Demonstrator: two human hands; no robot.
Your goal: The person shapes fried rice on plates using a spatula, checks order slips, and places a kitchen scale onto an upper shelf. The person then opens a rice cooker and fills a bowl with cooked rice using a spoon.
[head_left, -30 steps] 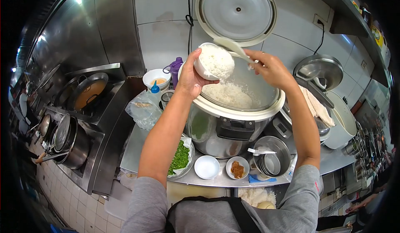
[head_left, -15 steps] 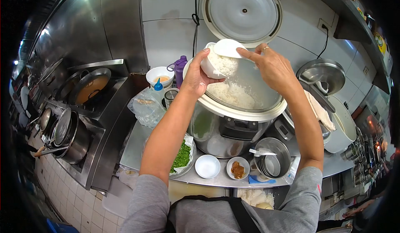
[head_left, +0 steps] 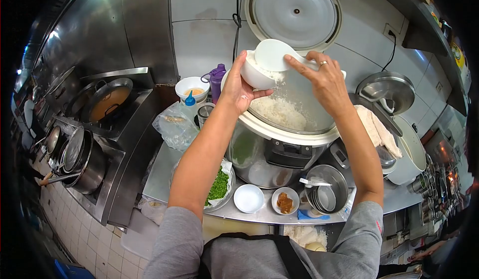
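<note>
A white bowl (head_left: 256, 76) of rice is held up in my left hand (head_left: 237, 89), over the left rim of a large open rice cooker (head_left: 279, 137). My right hand (head_left: 327, 82) grips the handle of a white rice paddle (head_left: 273, 55), index finger stretched along it. The paddle's flat blade lies against the rice at the top of the bowl and hides most of it. More rice (head_left: 282, 112) sits inside the cooker below both hands. The round lid (head_left: 297, 12) stands raised behind the cooker.
Chopped greens (head_left: 218, 186), a small white bowl (head_left: 249, 198), a dish of brown paste (head_left: 285, 201) and a metal pot with bowls (head_left: 327, 189) line the front edge. A purple bottle (head_left: 215, 82) stands left of the cooker, a wok (head_left: 111, 101) farther left.
The paddle has come down from above the bowl and now lies flat on its rice. My left hand has tipped the bowl more upright.
</note>
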